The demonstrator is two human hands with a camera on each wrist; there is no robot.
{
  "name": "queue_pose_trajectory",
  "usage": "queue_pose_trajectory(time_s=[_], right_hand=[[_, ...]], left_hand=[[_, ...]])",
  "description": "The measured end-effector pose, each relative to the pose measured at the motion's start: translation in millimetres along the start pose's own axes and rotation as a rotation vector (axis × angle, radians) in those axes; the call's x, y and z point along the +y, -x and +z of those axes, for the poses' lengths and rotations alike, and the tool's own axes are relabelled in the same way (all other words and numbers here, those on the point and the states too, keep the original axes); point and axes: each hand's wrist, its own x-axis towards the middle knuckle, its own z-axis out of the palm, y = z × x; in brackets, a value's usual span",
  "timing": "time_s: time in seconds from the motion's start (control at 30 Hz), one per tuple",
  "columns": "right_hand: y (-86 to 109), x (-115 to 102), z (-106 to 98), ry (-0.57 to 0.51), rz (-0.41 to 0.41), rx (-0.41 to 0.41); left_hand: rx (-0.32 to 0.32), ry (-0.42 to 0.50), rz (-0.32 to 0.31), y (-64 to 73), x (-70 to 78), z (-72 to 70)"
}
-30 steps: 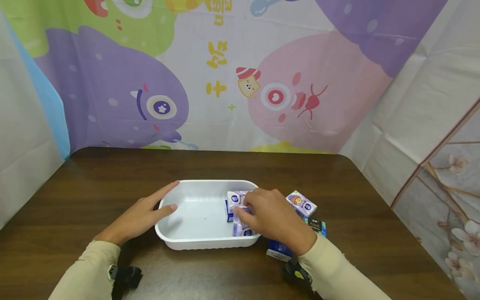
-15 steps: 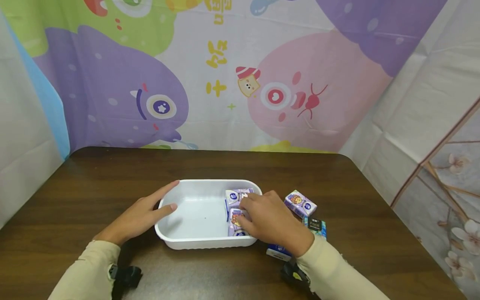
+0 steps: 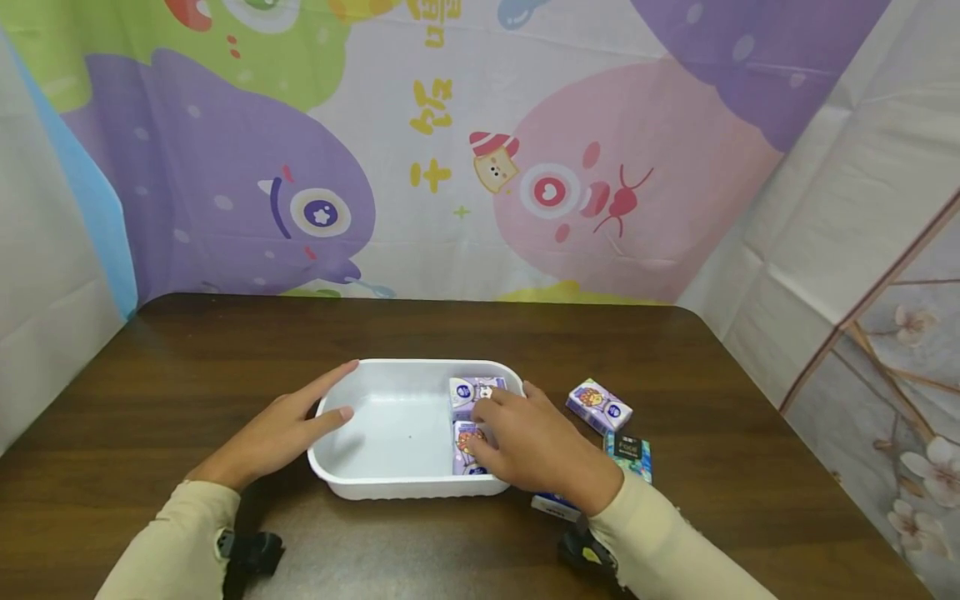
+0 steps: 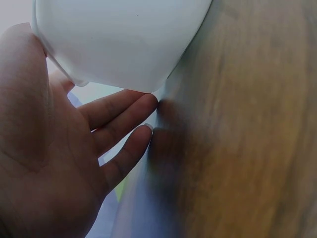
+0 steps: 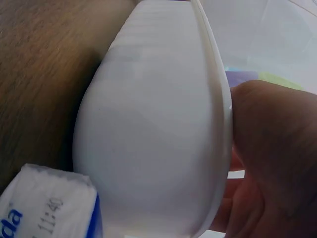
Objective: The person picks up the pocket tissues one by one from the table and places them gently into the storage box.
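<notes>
In the head view, a white plastic bin (image 3: 408, 492) stands on the table. Two small purple tissue packets lie along its right end, a rear packet (image 3: 463, 398) and a front packet (image 3: 465, 462). My right hand (image 3: 543, 437) reaches over the right rim with curled fingers. Its thumb lies on the front packet, and fingertips touch near the line between the two packets. The palm hides the packets' right sides. My left hand (image 3: 288, 429) rests at the left rim, thumb over the edge. In the left wrist view its fingers (image 4: 121, 116) extend relaxed beside the outer wall.
Right of the bin are another purple tissue packet (image 3: 598, 407) and a blue-green packet with a black label (image 3: 628, 454). A blue and white packet (image 3: 555, 506) is partly hidden under my right wrist. A patterned cloth (image 3: 450, 250) hangs behind the dark wooden table (image 3: 360, 550).
The front tissue packet has shifted left and now lies flatter beside the rear one. My right hand has moved slightly left with it. The left hand and bin keep their places.
</notes>
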Motion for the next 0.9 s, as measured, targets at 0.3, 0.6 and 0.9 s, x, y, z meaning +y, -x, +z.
queue_pose_trajectory(time_s=[0.3, 0.6, 0.9], right_hand=[[1.2, -0.5, 0.3, -0.070, 0.052, -0.056], [-2.4, -0.3, 2.5, -0.074, 0.038, -0.045], [-1.5, 0.8, 1.4, -0.149, 0.082, -0.140]], left_hand=[[0.001, 0.004, 0.004, -2.0, 0.5, 0.1], [-0.008, 0.025, -0.005, 1.1, 0.5, -3.5], [0.002, 0.041, 0.013, 1.3, 2.8, -0.4]])
